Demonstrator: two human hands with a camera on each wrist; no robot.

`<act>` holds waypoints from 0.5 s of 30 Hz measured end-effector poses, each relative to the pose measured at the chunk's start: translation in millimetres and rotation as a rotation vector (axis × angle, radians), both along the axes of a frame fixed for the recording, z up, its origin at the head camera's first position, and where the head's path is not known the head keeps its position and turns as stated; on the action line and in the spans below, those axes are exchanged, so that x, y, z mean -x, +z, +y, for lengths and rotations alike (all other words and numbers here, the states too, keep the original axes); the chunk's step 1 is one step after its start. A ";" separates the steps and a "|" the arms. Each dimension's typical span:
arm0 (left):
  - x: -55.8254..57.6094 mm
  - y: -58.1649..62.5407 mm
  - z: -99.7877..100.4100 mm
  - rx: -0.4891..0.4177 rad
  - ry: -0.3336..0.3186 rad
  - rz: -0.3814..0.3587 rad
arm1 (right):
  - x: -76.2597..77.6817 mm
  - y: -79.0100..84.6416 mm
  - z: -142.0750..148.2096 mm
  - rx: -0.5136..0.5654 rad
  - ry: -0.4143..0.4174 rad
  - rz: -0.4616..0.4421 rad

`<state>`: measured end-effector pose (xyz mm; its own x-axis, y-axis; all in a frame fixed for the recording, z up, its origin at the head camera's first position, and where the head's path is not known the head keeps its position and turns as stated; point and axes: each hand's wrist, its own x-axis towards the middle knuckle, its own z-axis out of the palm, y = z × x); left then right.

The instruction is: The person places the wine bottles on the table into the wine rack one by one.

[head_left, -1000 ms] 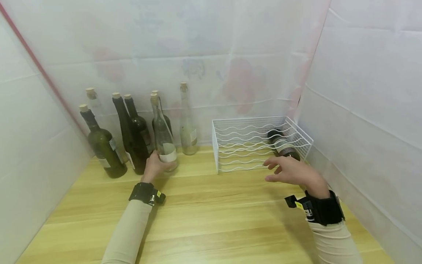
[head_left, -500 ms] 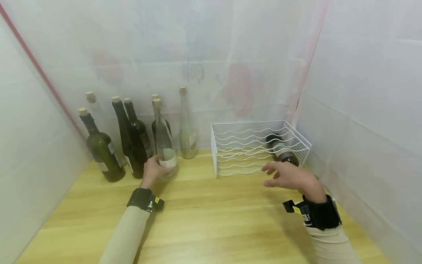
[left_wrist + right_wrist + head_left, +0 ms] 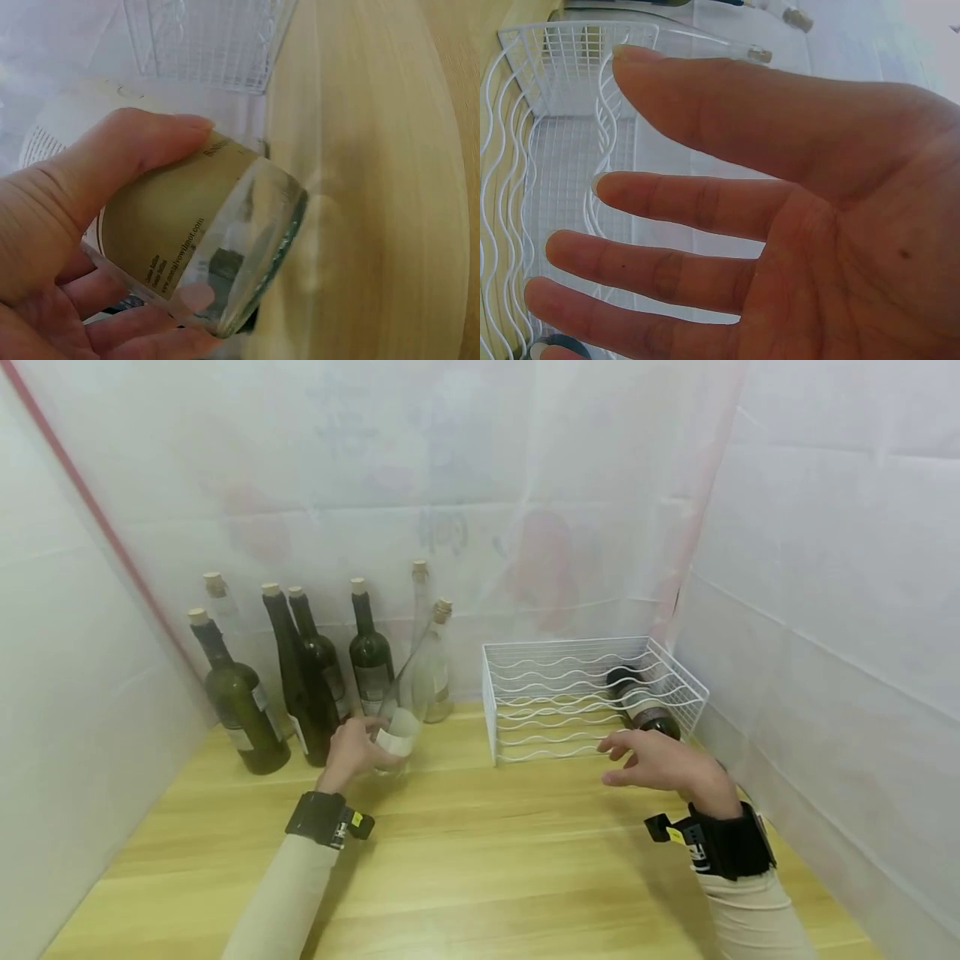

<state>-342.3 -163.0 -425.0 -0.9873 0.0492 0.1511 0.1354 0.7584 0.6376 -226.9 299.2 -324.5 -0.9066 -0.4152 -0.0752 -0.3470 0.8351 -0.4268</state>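
My left hand (image 3: pixel 354 750) grips a clear glass bottle (image 3: pixel 405 722) low down, around its pale label. The bottle leans to the right, its corked neck overlapping another clear bottle (image 3: pixel 441 689) behind it. In the left wrist view my thumb lies across the label (image 3: pixel 161 214) and the fingers curl under the glass near the base. My right hand (image 3: pixel 663 766) hovers in front of the white wire rack (image 3: pixel 491 706) with fingers spread and nothing held. One dark bottle (image 3: pixel 641 700) lies on its side in the rack's right end, partly behind that hand.
Several corked dark bottles (image 3: pixel 246 714) stand upright at the back left, one clear bottle (image 3: pixel 215 587) behind them. A pale sheet wall (image 3: pixel 480 485) closes the back, with another (image 3: pixel 840 610) on the right. The wooden table (image 3: pixel 480 852) runs beneath everything.
The clear bottle in my left hand has gone from nearly upright to leaning right, uncovering a dark bottle behind it. My right hand has hardly moved.
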 end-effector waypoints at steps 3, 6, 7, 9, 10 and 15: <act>-4.7 7.1 1.0 0.040 -0.011 -0.010 | 2.9 -0.2 0.0 -0.002 0.011 -0.010; -9.3 13.7 2.8 0.075 -0.025 -0.013 | 5.0 0.7 0.4 -0.001 0.006 -0.019; -10.7 15.8 3.6 0.085 -0.031 -0.011 | 5.4 1.4 0.4 0.000 0.004 -0.022; -13.2 19.4 5.8 0.097 -0.042 -0.009 | 6.2 2.2 1.0 0.000 0.001 -0.025; -14.5 20.9 7.1 0.105 -0.044 -0.009 | 6.7 2.5 1.2 0.000 -0.004 -0.029; -22.5 24.8 13.6 0.146 -0.064 -0.014 | 6.8 -0.7 2.4 -0.026 -0.014 -0.041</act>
<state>-319.8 -149.4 -400.3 -0.9834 0.1323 0.1240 0.1781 0.8332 0.5234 -233.7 301.6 -325.2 -0.9081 -0.4001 -0.1233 -0.3180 0.8507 -0.4185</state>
